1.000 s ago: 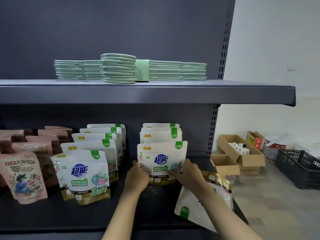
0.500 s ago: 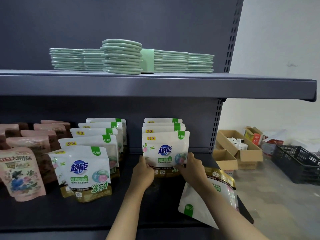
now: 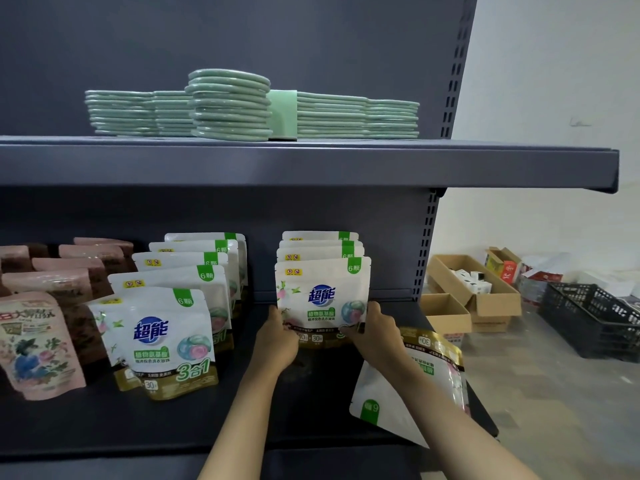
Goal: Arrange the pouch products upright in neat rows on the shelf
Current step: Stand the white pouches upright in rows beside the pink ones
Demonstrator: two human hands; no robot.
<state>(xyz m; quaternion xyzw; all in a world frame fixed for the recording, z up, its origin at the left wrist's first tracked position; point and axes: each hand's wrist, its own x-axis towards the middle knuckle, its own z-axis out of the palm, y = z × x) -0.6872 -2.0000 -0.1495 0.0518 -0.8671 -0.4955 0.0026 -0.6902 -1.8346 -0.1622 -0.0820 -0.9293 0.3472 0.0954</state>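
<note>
The dark shelf (image 3: 104, 420) carries rows of upright white pouches with green corner tabs and gold bases. Near its right edge, the left hand (image 3: 277, 341) and right hand (image 3: 375, 336) grip the front pouch (image 3: 322, 296) by its lower corners, fingers curled round it. Another pouch (image 3: 398, 393) lies flat at the front right corner.

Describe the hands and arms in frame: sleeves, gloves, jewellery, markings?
Both are bare. The left hand and right hand wear no gloves and show no rings. Both forearms are uncovered down to the frame's bottom edge, with no sleeve, watch or wristband in view. No markings are visible.
</note>
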